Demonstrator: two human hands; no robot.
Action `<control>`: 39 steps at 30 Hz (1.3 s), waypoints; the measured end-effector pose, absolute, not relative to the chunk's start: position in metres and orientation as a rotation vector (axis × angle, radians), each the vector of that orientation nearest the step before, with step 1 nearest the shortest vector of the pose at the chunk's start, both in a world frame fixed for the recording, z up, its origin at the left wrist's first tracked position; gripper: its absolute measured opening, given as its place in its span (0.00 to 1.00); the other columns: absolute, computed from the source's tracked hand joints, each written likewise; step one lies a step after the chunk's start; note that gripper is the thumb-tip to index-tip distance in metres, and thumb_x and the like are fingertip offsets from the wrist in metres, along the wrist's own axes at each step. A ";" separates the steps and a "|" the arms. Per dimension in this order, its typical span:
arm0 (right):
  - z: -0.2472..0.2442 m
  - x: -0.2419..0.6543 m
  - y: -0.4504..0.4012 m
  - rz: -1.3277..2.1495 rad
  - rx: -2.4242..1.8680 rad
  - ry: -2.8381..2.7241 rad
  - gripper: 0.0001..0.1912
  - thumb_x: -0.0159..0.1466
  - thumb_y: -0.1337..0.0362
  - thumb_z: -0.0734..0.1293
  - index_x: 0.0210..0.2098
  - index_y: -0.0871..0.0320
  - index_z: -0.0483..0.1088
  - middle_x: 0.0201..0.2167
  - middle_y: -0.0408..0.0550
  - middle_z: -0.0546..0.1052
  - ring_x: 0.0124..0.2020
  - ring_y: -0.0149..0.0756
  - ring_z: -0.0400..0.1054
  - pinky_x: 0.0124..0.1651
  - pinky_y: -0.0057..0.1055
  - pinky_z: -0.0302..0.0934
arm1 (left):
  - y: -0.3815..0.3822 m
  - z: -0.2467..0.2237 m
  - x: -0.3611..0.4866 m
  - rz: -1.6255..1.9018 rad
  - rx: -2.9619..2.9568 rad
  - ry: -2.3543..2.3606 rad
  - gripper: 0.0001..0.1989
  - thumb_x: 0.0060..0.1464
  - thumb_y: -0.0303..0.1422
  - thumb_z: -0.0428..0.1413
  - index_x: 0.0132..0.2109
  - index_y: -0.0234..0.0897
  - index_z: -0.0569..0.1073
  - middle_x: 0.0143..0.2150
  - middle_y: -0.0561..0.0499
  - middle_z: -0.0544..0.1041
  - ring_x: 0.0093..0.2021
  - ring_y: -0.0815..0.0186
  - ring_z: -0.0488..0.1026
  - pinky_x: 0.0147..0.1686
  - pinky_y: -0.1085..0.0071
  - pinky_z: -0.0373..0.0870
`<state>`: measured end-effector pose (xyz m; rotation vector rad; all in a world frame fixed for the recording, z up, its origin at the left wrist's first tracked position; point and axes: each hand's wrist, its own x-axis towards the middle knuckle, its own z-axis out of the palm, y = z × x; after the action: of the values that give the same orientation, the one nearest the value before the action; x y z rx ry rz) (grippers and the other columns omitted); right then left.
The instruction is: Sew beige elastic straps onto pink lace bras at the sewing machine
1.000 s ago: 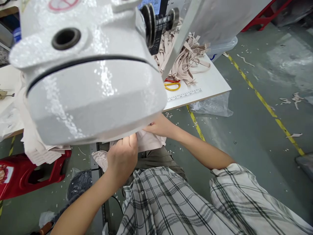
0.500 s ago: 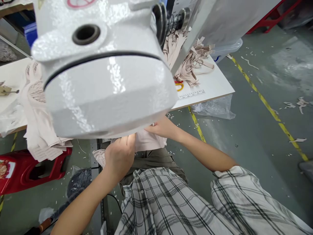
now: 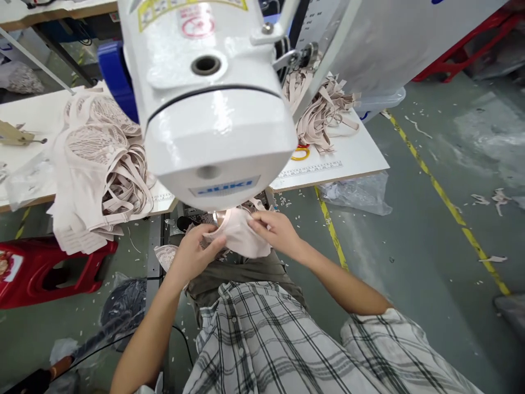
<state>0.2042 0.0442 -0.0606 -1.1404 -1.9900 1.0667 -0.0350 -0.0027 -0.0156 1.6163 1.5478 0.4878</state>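
Below the head of a white sewing machine [image 3: 221, 137], a pale pink bra [image 3: 240, 235] is stretched between my two hands. My left hand [image 3: 194, 251] pinches its left edge between thumb and fingers. On the other side, my right hand [image 3: 276, 232] grips the cloth with the thumb on top. A lace-trimmed part [image 3: 166, 255] hangs out to the left, beside my left wrist. The machine head hides the needle area and the far part of the bra.
A stack of pale pink bras [image 3: 94, 158] hangs over the left table edge. Right of the machine lie pink fabric straps [image 3: 320, 109], yellow-handled scissors [image 3: 301, 153] and a ruler marking [image 3: 311, 168]. A red stool [image 3: 53, 273] stands at lower left.
My view has shifted, so the machine head appears higher and further right. Both hands and the bra between them now show more fully; the left hand's fingers have spread along the cloth edge.
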 end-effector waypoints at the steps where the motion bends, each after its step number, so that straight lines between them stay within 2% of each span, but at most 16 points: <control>1: -0.057 0.206 0.031 1.150 -1.122 -2.008 0.18 0.70 0.55 0.60 0.30 0.58 0.71 0.22 0.41 0.69 0.25 0.28 0.61 0.30 0.28 0.53 | -0.004 -0.017 -0.036 0.469 1.557 1.438 0.21 0.61 0.49 0.55 0.51 0.39 0.76 0.50 0.46 0.79 0.49 0.56 0.76 0.46 0.65 0.71; 3: -0.046 0.206 0.004 1.395 -1.040 -1.962 0.18 0.70 0.54 0.61 0.29 0.59 0.71 0.22 0.41 0.69 0.25 0.28 0.61 0.29 0.27 0.52 | -0.011 -0.021 -0.037 0.497 1.406 1.232 0.21 0.60 0.50 0.57 0.49 0.38 0.77 0.47 0.47 0.80 0.47 0.57 0.76 0.44 0.67 0.71; 5: -0.037 0.200 -0.017 1.654 -0.951 -1.823 0.18 0.69 0.53 0.63 0.31 0.59 0.72 0.24 0.41 0.69 0.25 0.27 0.61 0.28 0.26 0.53 | -0.022 -0.023 -0.041 0.594 1.247 1.145 0.19 0.61 0.49 0.56 0.42 0.36 0.78 0.39 0.48 0.79 0.39 0.61 0.75 0.40 0.69 0.71; 8: -0.036 0.173 -0.028 1.912 -0.850 -1.679 0.17 0.68 0.50 0.65 0.38 0.59 0.73 0.30 0.43 0.73 0.28 0.28 0.63 0.29 0.26 0.55 | -0.043 -0.016 -0.059 0.755 1.127 1.287 0.19 0.61 0.48 0.57 0.37 0.35 0.78 0.31 0.51 0.75 0.31 0.68 0.70 0.32 0.74 0.66; 11: -0.048 0.129 -0.018 2.041 -0.725 -1.637 0.27 0.59 0.46 0.73 0.51 0.57 0.72 0.45 0.49 0.75 0.41 0.35 0.68 0.40 0.29 0.63 | -0.058 0.000 -0.084 0.783 1.097 1.466 0.18 0.60 0.47 0.58 0.39 0.35 0.79 0.32 0.51 0.76 0.30 0.69 0.68 0.30 0.75 0.64; 13: -0.058 0.098 -0.007 2.229 -0.672 -1.377 0.33 0.55 0.45 0.75 0.53 0.56 0.71 0.49 0.50 0.74 0.47 0.37 0.68 0.46 0.31 0.65 | -0.060 0.007 -0.097 0.728 1.118 1.510 0.18 0.60 0.47 0.58 0.39 0.35 0.79 0.33 0.51 0.76 0.31 0.68 0.69 0.31 0.74 0.64; 15: -0.069 0.076 0.003 2.435 -0.689 -0.950 0.27 0.56 0.45 0.74 0.48 0.54 0.72 0.42 0.46 0.75 0.42 0.32 0.69 0.45 0.29 0.66 | -0.057 0.007 -0.106 0.631 1.188 1.519 0.18 0.60 0.47 0.57 0.36 0.35 0.78 0.31 0.52 0.75 0.31 0.68 0.68 0.31 0.74 0.63; 17: -0.082 0.067 0.009 2.477 -0.752 -0.624 0.19 0.57 0.49 0.75 0.41 0.54 0.73 0.31 0.40 0.72 0.32 0.26 0.66 0.38 0.24 0.65 | -0.052 -0.002 -0.110 0.512 1.295 1.535 0.18 0.61 0.47 0.55 0.34 0.35 0.77 0.29 0.53 0.73 0.29 0.68 0.67 0.30 0.73 0.62; 19: -0.096 0.070 0.010 2.329 -0.840 -0.546 0.15 0.54 0.55 0.77 0.35 0.55 0.72 0.27 0.37 0.70 0.28 0.24 0.64 0.36 0.23 0.64 | -0.048 -0.019 -0.110 0.501 1.420 1.683 0.16 0.59 0.45 0.56 0.35 0.36 0.77 0.29 0.52 0.74 0.31 0.66 0.68 0.31 0.72 0.62; 22: -0.117 0.085 0.004 1.969 -0.988 -0.809 0.13 0.58 0.55 0.75 0.34 0.55 0.72 0.31 0.40 0.74 0.34 0.29 0.70 0.44 0.28 0.67 | -0.046 -0.052 -0.098 0.719 1.415 1.990 0.13 0.56 0.43 0.60 0.35 0.37 0.76 0.31 0.50 0.75 0.34 0.64 0.69 0.35 0.69 0.64; 25: -0.135 0.100 -0.006 1.567 -1.077 -1.315 0.10 0.63 0.55 0.70 0.38 0.54 0.73 0.37 0.45 0.77 0.41 0.37 0.72 0.48 0.36 0.67 | -0.047 -0.082 -0.072 0.806 1.139 1.760 0.18 0.56 0.48 0.57 0.32 0.36 0.75 0.29 0.50 0.75 0.32 0.64 0.70 0.34 0.69 0.67; 28: -0.146 0.113 -0.014 1.165 -1.012 -1.767 0.07 0.66 0.59 0.66 0.37 0.54 0.74 0.42 0.50 0.77 0.46 0.43 0.71 0.49 0.41 0.67 | -0.046 -0.097 -0.046 0.860 1.012 1.585 0.20 0.59 0.49 0.54 0.37 0.35 0.77 0.33 0.49 0.78 0.35 0.63 0.74 0.37 0.69 0.70; 30: -0.147 0.124 -0.017 1.030 -0.951 -1.948 0.09 0.67 0.59 0.65 0.36 0.54 0.75 0.39 0.51 0.77 0.44 0.42 0.71 0.45 0.39 0.68 | -0.045 -0.096 -0.037 0.921 1.007 1.618 0.18 0.60 0.47 0.54 0.38 0.36 0.77 0.35 0.49 0.78 0.37 0.64 0.74 0.39 0.71 0.70; 34: -0.133 0.144 -0.011 1.034 -0.957 -2.015 0.13 0.68 0.53 0.65 0.40 0.53 0.76 0.30 0.46 0.76 0.29 0.34 0.71 0.33 0.32 0.67 | -0.048 -0.080 -0.035 0.918 1.161 1.661 0.16 0.61 0.43 0.54 0.43 0.37 0.78 0.31 0.52 0.77 0.31 0.66 0.73 0.34 0.72 0.69; 37: -0.119 0.149 -0.002 0.931 -1.016 -1.993 0.20 0.69 0.50 0.63 0.52 0.55 0.75 0.36 0.49 0.78 0.27 0.32 0.70 0.33 0.33 0.68 | -0.051 -0.068 -0.035 0.826 1.234 1.614 0.18 0.62 0.42 0.53 0.51 0.38 0.78 0.32 0.51 0.79 0.29 0.66 0.74 0.30 0.72 0.70; 39: -0.112 0.147 0.003 0.894 -1.025 -2.031 0.22 0.69 0.49 0.63 0.54 0.55 0.74 0.42 0.52 0.79 0.27 0.32 0.70 0.35 0.33 0.69 | -0.051 -0.064 -0.033 0.824 1.209 1.591 0.17 0.62 0.42 0.53 0.51 0.38 0.78 0.36 0.50 0.81 0.32 0.65 0.76 0.32 0.71 0.71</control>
<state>0.1468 0.0032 -0.1124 -1.0250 -2.0311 0.8941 -0.0327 -0.0514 -0.0638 1.2086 1.5910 0.8242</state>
